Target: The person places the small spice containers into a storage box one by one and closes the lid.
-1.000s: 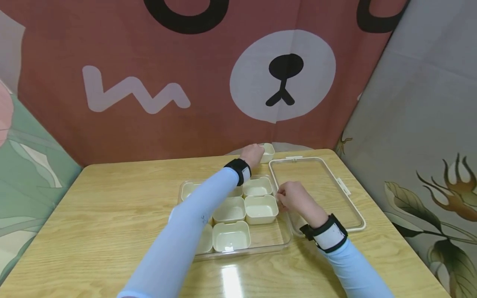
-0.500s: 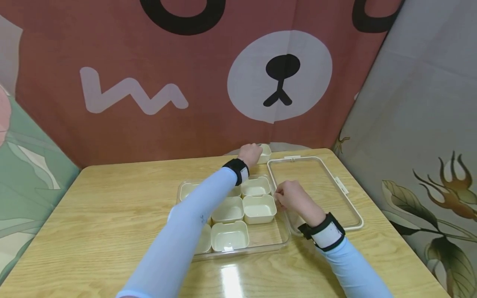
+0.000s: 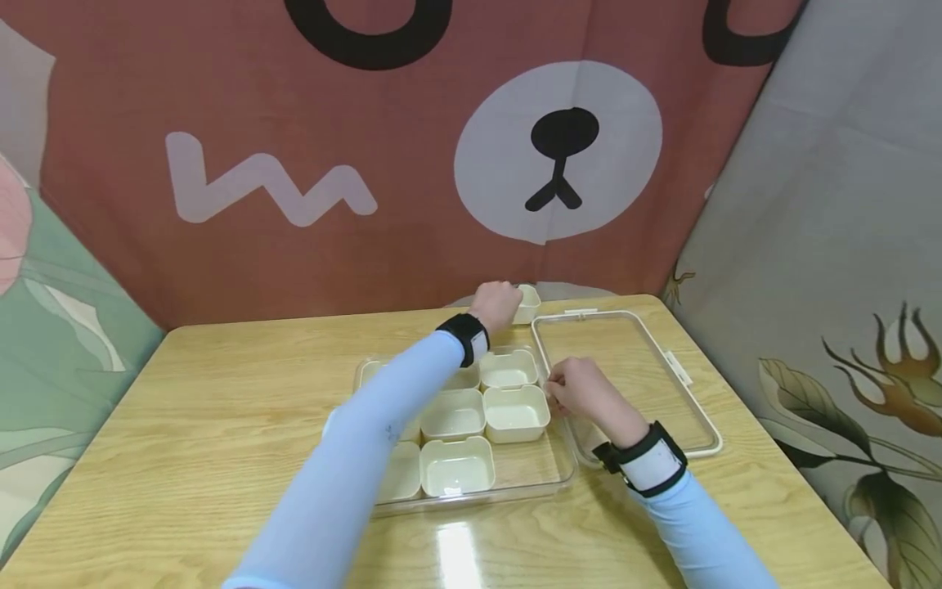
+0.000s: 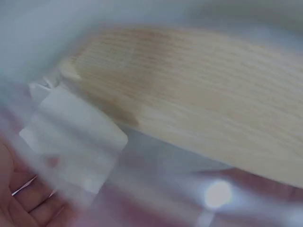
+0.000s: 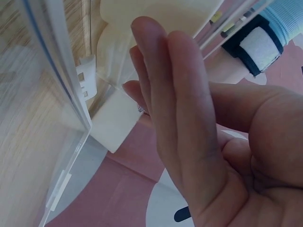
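Note:
My left hand (image 3: 496, 305) is at the table's far edge, with its fingers at the near left side of a small cream box (image 3: 529, 303) and gripping it. In the left wrist view, that box (image 4: 78, 137) looks tilted and blurred, with curled fingers (image 4: 35, 203) below it; the fingertip contact is hidden. My right hand (image 3: 585, 395) rests by the right wall of a clear tray (image 3: 530, 491). Its fingers (image 5: 189, 99) look straight in the right wrist view and hold nothing. In the tray sit several cream boxes, including one (image 3: 515, 415) beside the right hand.
A clear lid with a white rim (image 3: 688, 409) lies right of the tray, partly under the right forearm. My left sleeve (image 3: 353, 474) crosses over the tray and hides some boxes. Hanging cloths with a bear print (image 3: 412, 245) stand behind the wooden table (image 3: 243, 409).
The left forearm has shifted slightly left, so more of a front box shows. Both hands otherwise keep their places; the head view sways slightly.

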`<state>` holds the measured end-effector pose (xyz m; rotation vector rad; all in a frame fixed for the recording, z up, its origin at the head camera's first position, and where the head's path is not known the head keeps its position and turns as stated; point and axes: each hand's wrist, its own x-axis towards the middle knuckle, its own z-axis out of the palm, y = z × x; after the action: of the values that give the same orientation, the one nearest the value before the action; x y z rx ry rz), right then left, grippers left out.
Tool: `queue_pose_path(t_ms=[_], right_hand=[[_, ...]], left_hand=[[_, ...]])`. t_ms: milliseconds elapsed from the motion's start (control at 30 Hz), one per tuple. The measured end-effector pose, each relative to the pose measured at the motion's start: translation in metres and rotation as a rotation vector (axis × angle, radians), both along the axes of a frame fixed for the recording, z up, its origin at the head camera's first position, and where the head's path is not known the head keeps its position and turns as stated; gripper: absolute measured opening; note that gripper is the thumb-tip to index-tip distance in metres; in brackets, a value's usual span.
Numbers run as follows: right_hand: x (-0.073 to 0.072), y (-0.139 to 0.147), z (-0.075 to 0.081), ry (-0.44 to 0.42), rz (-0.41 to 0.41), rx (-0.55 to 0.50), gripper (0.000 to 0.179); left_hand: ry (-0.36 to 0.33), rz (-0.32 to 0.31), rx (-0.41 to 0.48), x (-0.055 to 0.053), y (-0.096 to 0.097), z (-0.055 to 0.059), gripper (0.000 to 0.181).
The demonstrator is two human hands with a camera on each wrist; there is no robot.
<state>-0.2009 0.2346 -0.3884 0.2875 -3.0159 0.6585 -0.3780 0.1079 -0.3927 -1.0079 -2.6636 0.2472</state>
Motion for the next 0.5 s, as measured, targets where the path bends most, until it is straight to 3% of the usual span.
queue_pose_path(t_ms=[267, 500], right_hand=[[0.001, 0.002, -0.001, -0.08, -0.007, -0.127, 0.014], [-0.001, 0.003, -0.003, -0.123, -0.02, -0.142, 0.015]], left_hand=[[0.02, -0.062, -0.021, 0.02, -0.009, 0.022, 0.021], [0.094, -0.101, 0.018, 0.037, -0.018, 0.032, 0.024]])
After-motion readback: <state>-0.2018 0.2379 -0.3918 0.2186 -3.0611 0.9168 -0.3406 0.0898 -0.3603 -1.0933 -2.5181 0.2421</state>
